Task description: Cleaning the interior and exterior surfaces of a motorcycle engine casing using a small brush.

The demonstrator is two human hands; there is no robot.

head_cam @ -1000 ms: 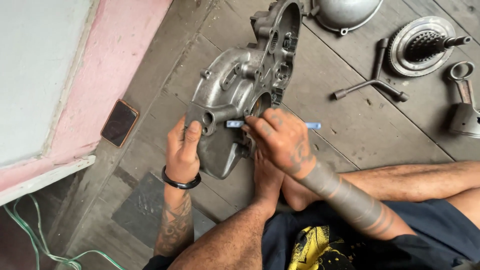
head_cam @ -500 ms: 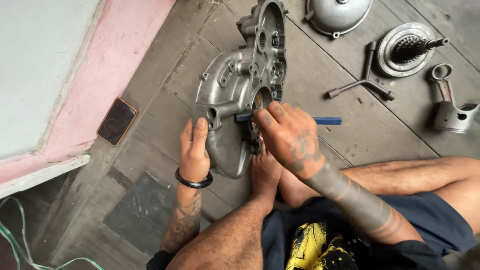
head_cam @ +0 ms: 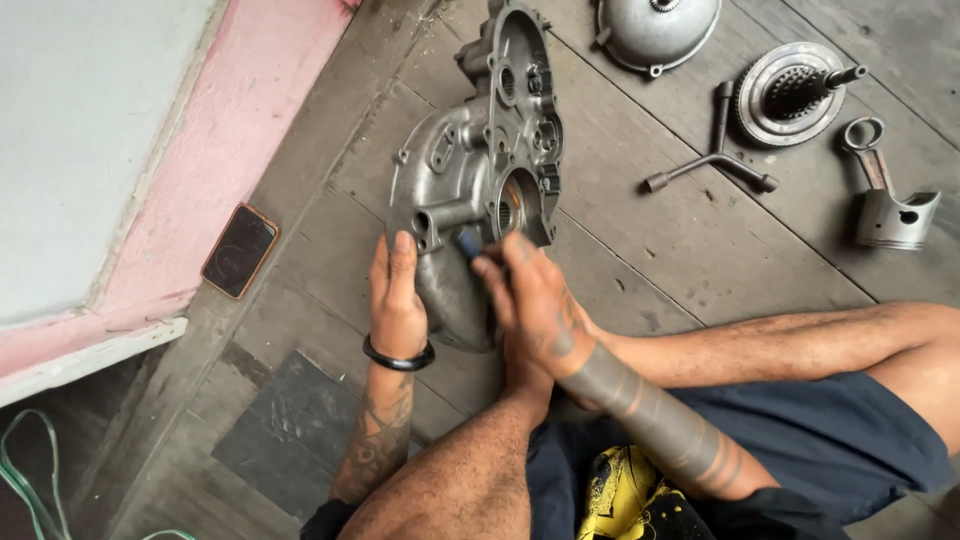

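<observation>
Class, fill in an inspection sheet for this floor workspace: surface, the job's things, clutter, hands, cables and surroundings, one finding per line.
Surface: grey wooden plank floor, worn and stained.
Job's things: metal engine casing standing on edge; small blue-handled tool at its round opening.
Clutter: three-arm wrench, domed metal cover, toothed clutch part, piston with rod, phone lying flat.
Hands: left hand rests on the casing's lower side; right hand pinches the blue tool in its fingers.
Cables: green cord at the lower left corner.
Surroundings: pink wall base with a white ledge; the person's bare leg.
</observation>
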